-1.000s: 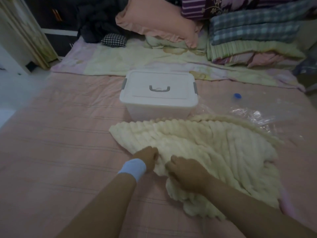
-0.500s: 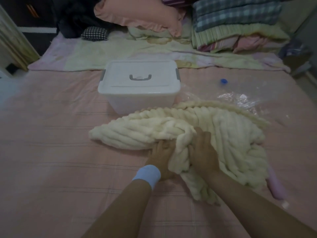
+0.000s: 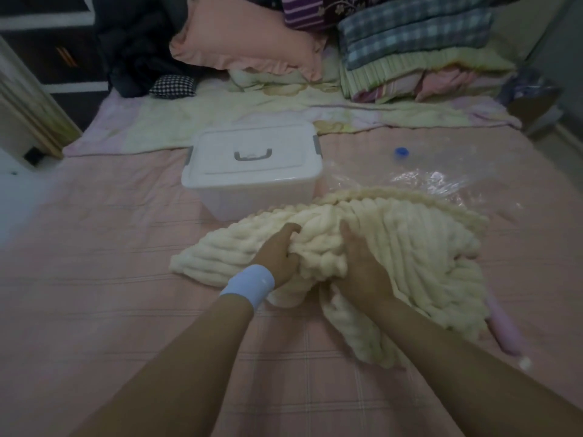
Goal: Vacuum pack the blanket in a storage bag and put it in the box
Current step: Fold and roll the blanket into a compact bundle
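Observation:
A cream ribbed blanket [image 3: 410,244] lies bunched on the pink bedsheet in front of me. My left hand [image 3: 277,253], with a white wristband, grips a raised fold of it from the left. My right hand [image 3: 359,266] holds the same fold from the right, fingers up along the fabric. Behind the blanket stands a white plastic box [image 3: 252,171] with its lid shut and a grey handle on top. A clear storage bag [image 3: 441,178] with a blue valve cap [image 3: 401,151] lies flat at the right, partly under the blanket.
A pink cylinder [image 3: 504,329] pokes out from under the blanket's right edge. Pillows and folded bedding [image 3: 410,48] are stacked at the back. Dark clothes [image 3: 138,55] sit at the back left. The bed's left edge drops to a pale floor [image 3: 19,197].
Both hands have gathered the blanket's near edge and pushed it up and away from me, folding it over toward the box. The camera view has shifted slightly.

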A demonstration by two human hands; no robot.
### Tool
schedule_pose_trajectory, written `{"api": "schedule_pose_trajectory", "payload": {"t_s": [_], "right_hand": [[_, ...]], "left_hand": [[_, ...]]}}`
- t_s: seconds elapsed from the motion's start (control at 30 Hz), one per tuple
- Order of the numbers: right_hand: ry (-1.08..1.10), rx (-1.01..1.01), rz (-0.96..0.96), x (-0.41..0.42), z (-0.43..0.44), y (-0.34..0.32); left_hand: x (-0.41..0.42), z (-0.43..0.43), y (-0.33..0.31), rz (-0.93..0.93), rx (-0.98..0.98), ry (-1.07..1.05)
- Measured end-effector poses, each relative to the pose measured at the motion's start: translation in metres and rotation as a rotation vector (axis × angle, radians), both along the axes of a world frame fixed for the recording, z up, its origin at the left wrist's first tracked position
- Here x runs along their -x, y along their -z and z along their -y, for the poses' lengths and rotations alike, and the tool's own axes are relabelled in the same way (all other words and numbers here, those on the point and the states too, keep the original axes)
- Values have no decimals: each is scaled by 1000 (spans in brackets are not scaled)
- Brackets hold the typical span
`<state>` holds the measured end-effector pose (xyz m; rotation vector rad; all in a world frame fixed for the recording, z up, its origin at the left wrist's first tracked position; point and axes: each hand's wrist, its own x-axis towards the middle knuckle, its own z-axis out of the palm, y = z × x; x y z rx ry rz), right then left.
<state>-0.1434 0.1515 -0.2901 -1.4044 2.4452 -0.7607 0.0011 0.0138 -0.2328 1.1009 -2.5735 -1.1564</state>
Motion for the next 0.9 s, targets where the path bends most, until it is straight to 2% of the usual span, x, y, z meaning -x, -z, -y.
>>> {"api": "schedule_pose_trajectory", "payload": {"t_s": [0.1, 0.17, 0.23, 0.27, 0.33, 0.37, 0.43, 0.5, 0.53, 0.6, 0.67, 0.77, 0.9], "right_hand": [[-113, 27, -131, -11, 11, -39], [-154, 112, -195, -26, 14, -65], [-264, 158, -48, -47, 14, -88], [-305, 111, 65, -59, 12, -98], [-380, -79, 181, -85, 6, -114], [-439, -233, 184, -98, 4, -117], [-583, -665, 208, -120, -1, -114], [-569, -1064, 333, -138, -6, -100], [-540, -1159, 358, -146, -6, -91], [-532, -1096, 265, -150, 2, -75], [-555, -909, 130, -153, 24, -62], [-508, -637, 55, -160, 66, -53], [-602, -428, -136, -180, 119, -36]], "left_hand": [[-22, 4, -56, 24, 110, 15], [-40, 8, -96, 115, 158, -4], [-55, 12, -130, 300, 188, 18], [-64, 13, -143, 415, 198, 55], [-85, 10, -152, 659, 141, 147], [-98, 7, -146, 778, 33, 184], [-127, -6, -120, 954, -327, 220], [-154, -18, -89, 1018, -609, 230], [-168, -19, -71, 1000, -645, 205], [-185, -18, -47, 893, -590, 90], [-197, -5, -28, 767, -433, -14], [-205, 23, -8, 655, -219, -118], [-213, 61, 20, 585, -175, -226]]}}
